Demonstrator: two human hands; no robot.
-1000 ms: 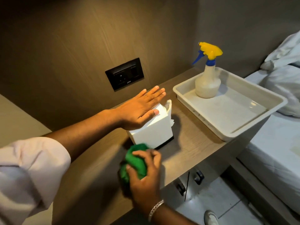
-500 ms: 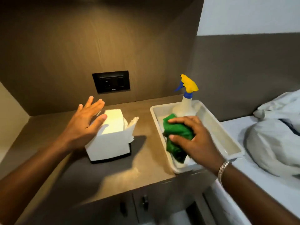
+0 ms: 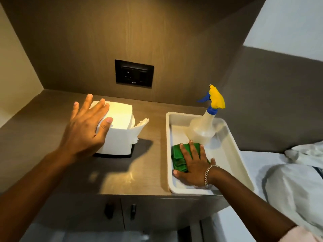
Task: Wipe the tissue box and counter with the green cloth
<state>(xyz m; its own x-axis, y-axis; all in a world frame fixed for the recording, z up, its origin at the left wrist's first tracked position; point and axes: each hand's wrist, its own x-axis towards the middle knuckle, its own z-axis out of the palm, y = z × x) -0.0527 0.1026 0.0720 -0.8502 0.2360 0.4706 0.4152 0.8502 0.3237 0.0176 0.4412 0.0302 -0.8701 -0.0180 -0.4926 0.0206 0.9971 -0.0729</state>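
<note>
A white tissue box (image 3: 120,135) on a black base stands on the brown counter (image 3: 136,173), a tissue sticking out at its right side. My left hand (image 3: 85,130) lies flat with spread fingers against the box's left top corner. The green cloth (image 3: 180,157) lies crumpled on the floor of a white tray (image 3: 236,154), near its front left. My right hand (image 3: 192,165) presses flat on the cloth with fingers extended, covering its right half.
A spray bottle (image 3: 202,126) with a yellow and blue trigger stands in the tray's back, just behind the cloth. A black wall socket (image 3: 134,73) sits above the counter. White bedding (image 3: 293,173) lies to the right. Cabinet doors with dark handles (image 3: 120,209) are below.
My right hand carried the green cloth from the counter's front edge into the tray and pressed it flat on the tray floor. My left hand stayed on the tissue box.
</note>
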